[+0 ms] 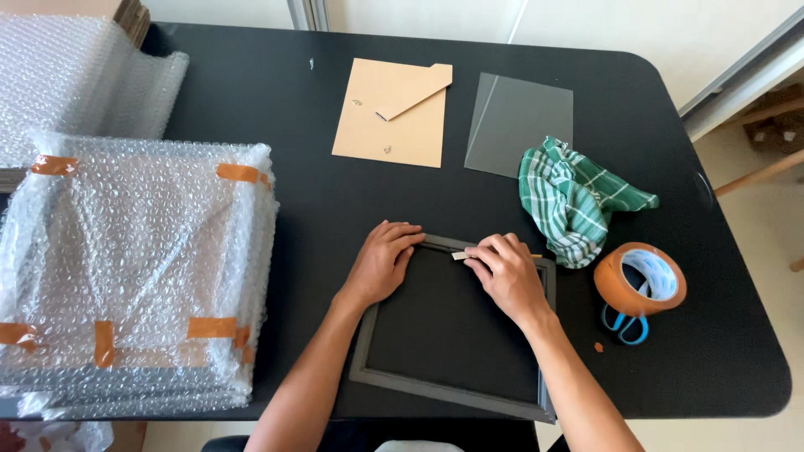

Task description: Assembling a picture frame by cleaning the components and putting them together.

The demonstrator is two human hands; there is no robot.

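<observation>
A dark grey picture frame [435, 387] lies flat on the black table [276, 109] in front of me. My left hand [381, 261] rests palm down on the frame's upper left corner, fingers apart. My right hand [505, 276] sits on the frame's top edge and pinches a small pale strip [460, 255] between thumb and fingers. What kind of strip it is cannot be made out.
A tan backing board [392, 113] with a stand flap and a clear pane [517, 121] lie at the far side. A green checked cloth [574, 201], an orange tape roll [641, 280] and blue-handled scissors [624, 326] sit to the right. Bubble-wrapped bundles [134, 259] fill the left.
</observation>
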